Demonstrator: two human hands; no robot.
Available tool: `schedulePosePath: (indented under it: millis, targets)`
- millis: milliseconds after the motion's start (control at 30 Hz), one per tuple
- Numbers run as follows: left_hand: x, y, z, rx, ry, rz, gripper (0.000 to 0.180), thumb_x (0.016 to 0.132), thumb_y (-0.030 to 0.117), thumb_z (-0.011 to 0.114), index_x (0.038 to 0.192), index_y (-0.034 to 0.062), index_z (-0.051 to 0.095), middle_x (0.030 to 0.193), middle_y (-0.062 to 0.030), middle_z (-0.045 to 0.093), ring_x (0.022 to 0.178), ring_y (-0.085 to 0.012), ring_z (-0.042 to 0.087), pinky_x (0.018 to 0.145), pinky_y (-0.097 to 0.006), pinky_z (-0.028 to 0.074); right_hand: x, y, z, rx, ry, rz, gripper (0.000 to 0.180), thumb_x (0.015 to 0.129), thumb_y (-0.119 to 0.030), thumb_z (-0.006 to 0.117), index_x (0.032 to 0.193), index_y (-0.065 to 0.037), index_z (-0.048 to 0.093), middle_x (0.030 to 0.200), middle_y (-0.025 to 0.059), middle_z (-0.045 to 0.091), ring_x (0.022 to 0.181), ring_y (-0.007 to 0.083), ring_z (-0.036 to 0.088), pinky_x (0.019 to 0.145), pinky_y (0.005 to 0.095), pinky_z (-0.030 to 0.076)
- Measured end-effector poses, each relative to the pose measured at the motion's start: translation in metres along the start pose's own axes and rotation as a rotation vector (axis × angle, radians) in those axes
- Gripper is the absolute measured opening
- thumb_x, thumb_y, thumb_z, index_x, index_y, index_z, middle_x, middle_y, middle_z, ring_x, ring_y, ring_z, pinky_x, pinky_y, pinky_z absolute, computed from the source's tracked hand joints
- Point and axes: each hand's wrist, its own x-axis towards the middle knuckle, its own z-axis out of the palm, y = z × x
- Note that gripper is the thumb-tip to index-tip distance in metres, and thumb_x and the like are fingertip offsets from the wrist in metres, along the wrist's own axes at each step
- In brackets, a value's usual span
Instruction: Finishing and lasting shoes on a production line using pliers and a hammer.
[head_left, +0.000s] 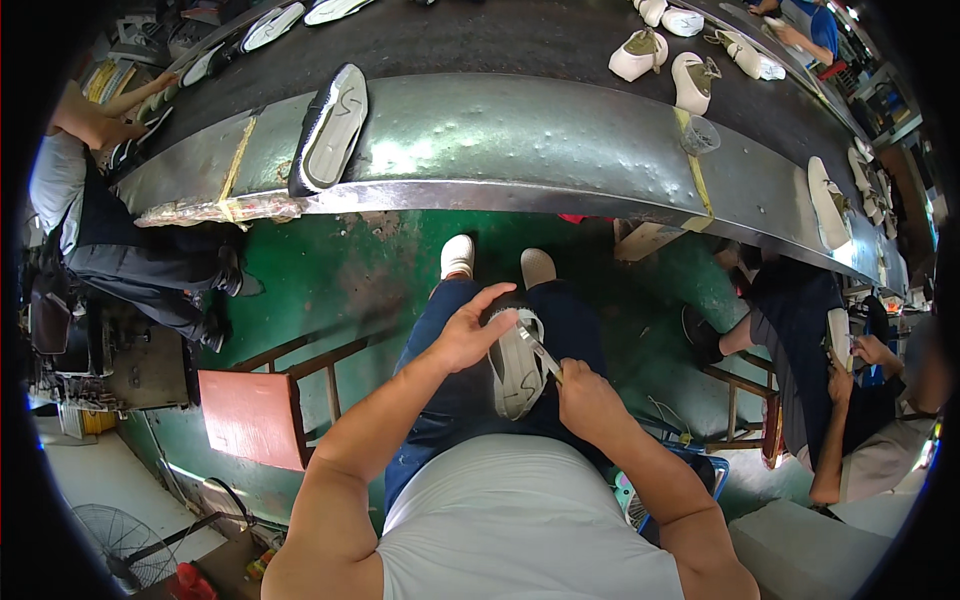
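On my lap rests a dark shoe upper on a last, its pale underside point(517, 378) turned up. My left hand point(468, 335) grips its far end, thumb over the edge and fingers around the side. In my right hand point(588, 398) is a silvery metal hand tool point(537, 347), its head lying against the far part of the underside. Whether that tool is a pair of pincers cannot be made out. Beyond my knees, another dark shoe point(335, 130) lies sole up on the bench's metal edge.
A metal-edged bench with a dark belt point(500, 48) runs across the far side. White shoes point(640, 55) and a clear cup point(700, 135) stand there. A stool point(255, 415) is at my left. Co-workers sit at both sides; the right one's hand point(840, 382) holds a shoe.
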Motion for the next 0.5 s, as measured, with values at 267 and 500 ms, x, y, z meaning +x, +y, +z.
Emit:
schedulePosePath:
  millis: [267, 500]
  targets:
    - [0.008, 0.0, 0.003, 0.043, -0.003, 0.082, 0.048, 0.095, 0.004, 0.064, 0.141, 0.0096, 0.051, 0.115, -0.0018, 0.061, 0.105, -0.0097, 0.057, 0.094, -0.026, 0.047, -0.012, 0.005, -0.047, 0.682, -0.322, 0.144, 0.016, 0.096, -0.012, 0.055, 0.102, 0.003, 0.056, 0.088, 0.0247, 0.066, 0.079, 0.0421, 0.064, 0.071, 0.0459, 0.052]
    - [0.014, 0.009, 0.009, 0.335, -0.077, 0.057, 0.06, 0.09, -0.001, 0.067, 0.146, 0.0078, 0.045, 0.119, -0.0026, 0.061, 0.109, -0.0115, 0.057, 0.098, -0.028, 0.046, 0.029, 0.006, -0.021, 0.242, 0.09, -0.098, 0.03, 0.101, -0.024, 0.052, 0.108, 0.005, 0.056, 0.087, 0.0229, 0.065, 0.084, 0.0445, 0.065, 0.078, 0.0456, 0.051]
